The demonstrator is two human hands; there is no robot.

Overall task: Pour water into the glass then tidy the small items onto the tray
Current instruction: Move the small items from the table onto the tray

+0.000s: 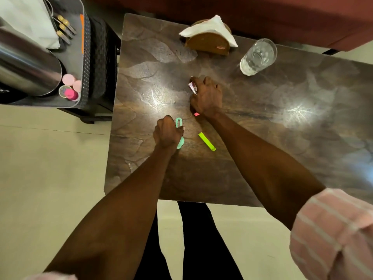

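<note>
Gathering the loose bits off the tabletop [252, 158] looks to be the step in hand, since the glass [258, 56] at the far side already appears to hold water and stands clear of both arms, next to a wooden napkin holder [209, 42].

The left hand [168, 132] is curled round a mint-green clip [179, 126], whose looped end sticks out past the knuckles while its rounded end shows below the palm; gripping it along its length like this probably makes for a quick lift.

The right hand [205, 96] is further out, fingers bent over a small crumpled wrapper [192, 88] that peeps out at the fingertips. A tiny pink scrap [196, 114] shows at the heel of that hand; whether it is held or merely lying beneath, I cannot tell.

Between the two forearms a yellow-green clip [206, 141] lies flat on the wood, touched by neither hand, so it seems left for a later pass.

The tray [85, 63] sits on a separate stand to the left, well apart from the hands. It carries a steel jug [26, 67], some pink caps [69, 86] in its near corner and gold-topped cutlery [65, 30] beside a white cloth. Working with both hands at once likely saves a trip across that gap.
</note>
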